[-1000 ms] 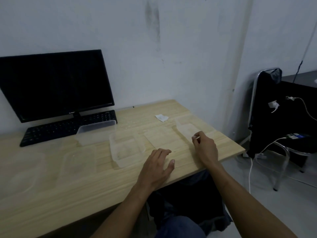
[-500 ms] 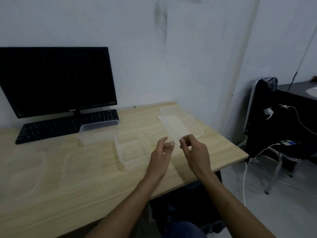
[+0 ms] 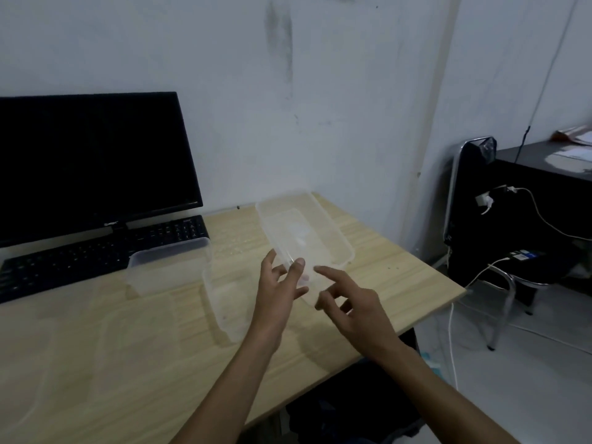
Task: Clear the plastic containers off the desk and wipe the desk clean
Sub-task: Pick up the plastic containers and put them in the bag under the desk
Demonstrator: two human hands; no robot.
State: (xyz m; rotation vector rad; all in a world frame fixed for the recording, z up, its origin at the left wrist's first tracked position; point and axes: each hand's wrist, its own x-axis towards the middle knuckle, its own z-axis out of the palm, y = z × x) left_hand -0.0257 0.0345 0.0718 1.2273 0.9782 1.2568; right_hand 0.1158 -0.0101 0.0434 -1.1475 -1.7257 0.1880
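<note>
The wooden table [image 3: 368,277] carries a dark monitor [image 3: 93,161], a keyboard [image 3: 96,251], a clear box [image 3: 166,267] just before the keyboard and a clear tub [image 3: 224,306] beside it. Above the table's right part, the left hand [image 3: 280,291] pinches the near end of a raised clear container [image 3: 304,235]. The right hand [image 3: 349,307] hovers just beside it, fingers loosely spread, holding nothing.

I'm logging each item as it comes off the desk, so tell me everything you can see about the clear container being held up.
The held container is a long, shallow rectangular tub of clear, slightly cloudy plastic with rounded corners and a raised rim, and it looks empty. It is lifted above the wooden desk, tilted so its open side faces the camera, its far end toward the wall. The left hand pinches its near end; the right hand is beside it with fingers spread, apparently not gripping.
</note>
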